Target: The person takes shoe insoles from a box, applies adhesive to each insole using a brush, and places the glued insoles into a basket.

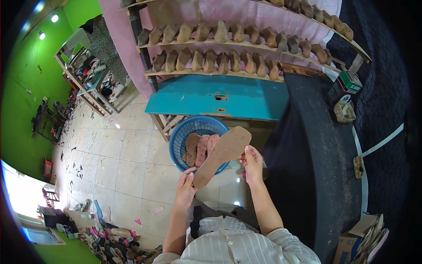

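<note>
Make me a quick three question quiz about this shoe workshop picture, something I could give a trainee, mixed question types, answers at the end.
1. True or false: the brown sole is held by both hands, the left hand at its lower end and the right hand near its upper part.
2. Multiple choice: what lies in the blue basket below the sole? A) flat sole pieces, B) hammers, C) bottles.
3. Fill in: the wooden shelves behind the teal bench hold rows of shoe ____.

Key: 1 true; 2 A; 3 lasts.
</note>
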### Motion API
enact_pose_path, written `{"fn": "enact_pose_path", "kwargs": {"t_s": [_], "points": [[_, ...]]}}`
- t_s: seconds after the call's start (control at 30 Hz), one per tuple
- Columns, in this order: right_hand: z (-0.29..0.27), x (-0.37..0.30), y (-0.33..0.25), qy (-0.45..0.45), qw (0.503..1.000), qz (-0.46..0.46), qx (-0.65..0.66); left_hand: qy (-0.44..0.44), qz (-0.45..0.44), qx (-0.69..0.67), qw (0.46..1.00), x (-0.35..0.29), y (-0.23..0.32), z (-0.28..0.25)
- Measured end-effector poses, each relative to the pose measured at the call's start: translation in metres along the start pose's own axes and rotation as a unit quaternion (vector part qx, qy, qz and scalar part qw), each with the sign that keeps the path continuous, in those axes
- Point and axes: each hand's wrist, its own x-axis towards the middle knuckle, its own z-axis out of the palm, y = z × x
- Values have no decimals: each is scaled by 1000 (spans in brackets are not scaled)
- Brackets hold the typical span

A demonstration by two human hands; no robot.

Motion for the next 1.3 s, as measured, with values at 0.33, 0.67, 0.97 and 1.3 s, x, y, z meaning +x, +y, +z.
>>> {"fn": "enact_pose_path", "kwargs": {"t_s": [0.33,0.67,0.97,1.3], "points": [[73,56,123,118,987,46,100,12,11,-6,1000,149,58,-121],[64,112,241,208,943,152,210,-21,59,486,872,271,36,-170],[28,180,346,247,927,201,200,-4,107,594,797,373,-76,-256],[5,219,381,336,913,209,103,10,89,664,742,395,-108,-243]]}}
